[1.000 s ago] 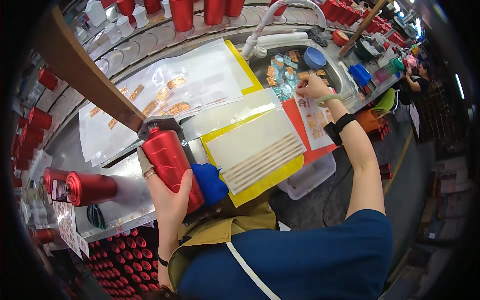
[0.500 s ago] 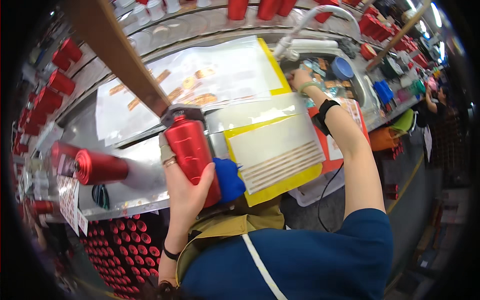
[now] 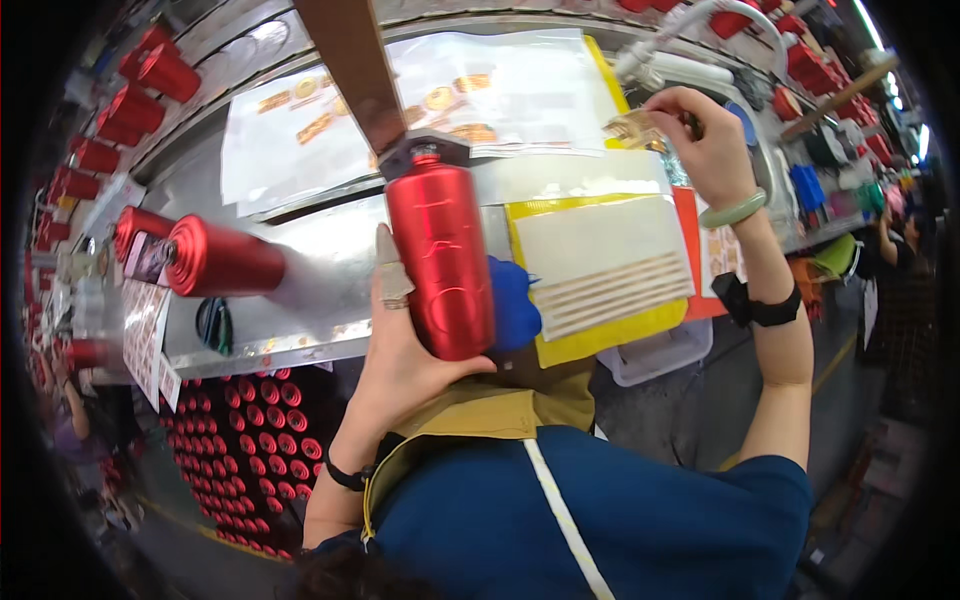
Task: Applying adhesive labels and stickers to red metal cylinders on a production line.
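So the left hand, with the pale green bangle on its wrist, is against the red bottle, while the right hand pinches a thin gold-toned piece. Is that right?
Not quite: the head view shows the pale green bangle on the right wrist. The left hand is indeed against the red bottle, and the right hand does pinch a thin gold-toned piece.
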Motion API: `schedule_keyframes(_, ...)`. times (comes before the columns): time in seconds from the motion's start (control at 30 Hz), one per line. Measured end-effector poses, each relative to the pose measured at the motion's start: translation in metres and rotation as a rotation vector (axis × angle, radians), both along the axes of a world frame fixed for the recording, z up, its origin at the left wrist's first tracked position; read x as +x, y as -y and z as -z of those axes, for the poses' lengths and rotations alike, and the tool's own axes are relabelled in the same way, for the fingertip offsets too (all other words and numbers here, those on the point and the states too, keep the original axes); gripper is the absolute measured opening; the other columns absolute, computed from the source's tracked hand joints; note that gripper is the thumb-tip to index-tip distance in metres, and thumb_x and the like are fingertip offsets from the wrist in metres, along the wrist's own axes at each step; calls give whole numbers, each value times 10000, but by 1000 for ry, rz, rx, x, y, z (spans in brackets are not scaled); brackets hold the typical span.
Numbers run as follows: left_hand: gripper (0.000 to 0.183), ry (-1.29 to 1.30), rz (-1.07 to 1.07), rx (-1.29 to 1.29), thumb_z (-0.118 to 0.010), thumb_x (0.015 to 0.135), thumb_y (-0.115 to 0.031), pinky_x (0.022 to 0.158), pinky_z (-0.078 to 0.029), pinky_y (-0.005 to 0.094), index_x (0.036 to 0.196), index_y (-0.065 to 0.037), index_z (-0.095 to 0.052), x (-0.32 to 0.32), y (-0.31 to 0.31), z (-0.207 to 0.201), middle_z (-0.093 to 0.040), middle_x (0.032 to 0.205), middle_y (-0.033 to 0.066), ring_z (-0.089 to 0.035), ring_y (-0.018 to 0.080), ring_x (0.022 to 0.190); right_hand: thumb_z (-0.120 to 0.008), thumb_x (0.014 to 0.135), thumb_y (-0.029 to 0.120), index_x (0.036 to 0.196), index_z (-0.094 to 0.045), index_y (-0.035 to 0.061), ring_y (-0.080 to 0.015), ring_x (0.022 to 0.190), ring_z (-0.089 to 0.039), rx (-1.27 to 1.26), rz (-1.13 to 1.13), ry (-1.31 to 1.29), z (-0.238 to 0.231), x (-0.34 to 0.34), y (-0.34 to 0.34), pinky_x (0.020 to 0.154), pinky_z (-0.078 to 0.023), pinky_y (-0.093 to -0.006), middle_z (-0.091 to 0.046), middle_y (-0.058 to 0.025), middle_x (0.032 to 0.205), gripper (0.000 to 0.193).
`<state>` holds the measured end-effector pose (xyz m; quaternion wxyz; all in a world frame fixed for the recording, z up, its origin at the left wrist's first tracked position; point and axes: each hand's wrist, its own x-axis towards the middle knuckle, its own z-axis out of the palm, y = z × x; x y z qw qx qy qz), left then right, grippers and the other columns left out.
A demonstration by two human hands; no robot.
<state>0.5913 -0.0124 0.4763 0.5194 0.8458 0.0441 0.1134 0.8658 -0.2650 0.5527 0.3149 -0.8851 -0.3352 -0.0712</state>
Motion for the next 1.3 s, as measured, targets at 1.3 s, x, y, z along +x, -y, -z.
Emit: schedule_keyframes(1.3,672,-136,-134,-697,-764,935,-137,1060,-499,366,1465,60,-400,32,-10,-6,-595,1348,169,-613,210,1243,-745,856,-8,1041,-718,11,-174,713,-630,325,-347,-300,34,-103,-136,628,-514,-301,-668,-100,835,189)
